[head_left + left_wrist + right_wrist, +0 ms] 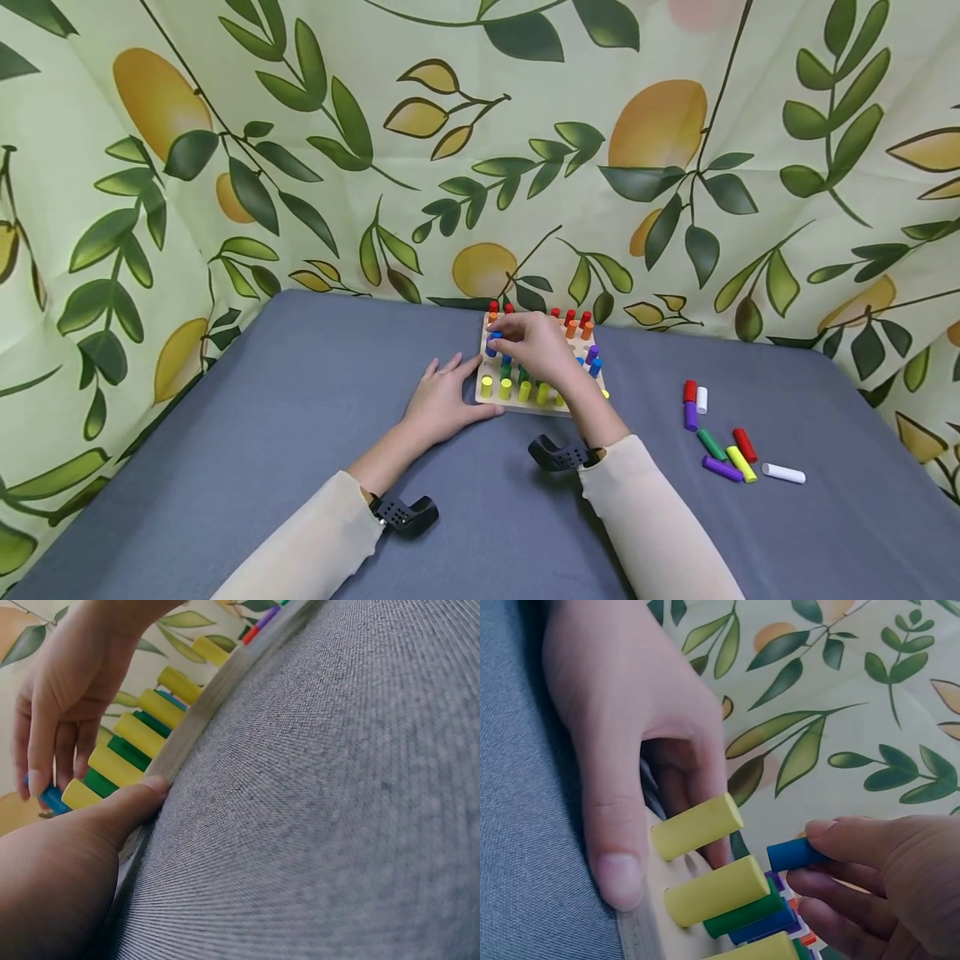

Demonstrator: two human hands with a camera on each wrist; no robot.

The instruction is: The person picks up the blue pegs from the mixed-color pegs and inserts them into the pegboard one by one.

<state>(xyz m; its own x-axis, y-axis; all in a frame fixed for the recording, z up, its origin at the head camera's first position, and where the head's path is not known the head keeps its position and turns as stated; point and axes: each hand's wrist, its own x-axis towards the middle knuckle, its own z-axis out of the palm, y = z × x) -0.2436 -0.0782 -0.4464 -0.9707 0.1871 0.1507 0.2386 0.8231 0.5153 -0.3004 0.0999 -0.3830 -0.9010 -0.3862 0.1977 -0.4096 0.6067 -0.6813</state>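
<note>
My right hand [536, 343] is over the left part of a wooden pegboard [525, 408], pinching a blue peg [795, 855] between thumb and fingertips. In the right wrist view that peg is tilted, its free end near the standing pegs. My left hand [442, 404] rests against the board's front left corner, thumb on the front edge and fingers along the left side. Yellow pegs [524, 392] stand along the front row, with green pegs [129, 752] behind them. Orange pegs [572, 329] and red pegs [586, 317] stand at the back. My right hand hides the board's middle.
Right of the board, several loose pegs lie on the grey cloth, among them a red peg [745, 445], a green peg [712, 445], a yellow peg [741, 464] and a white peg [783, 473]. A leaf-and-fruit patterned curtain [480, 167] hangs behind the table.
</note>
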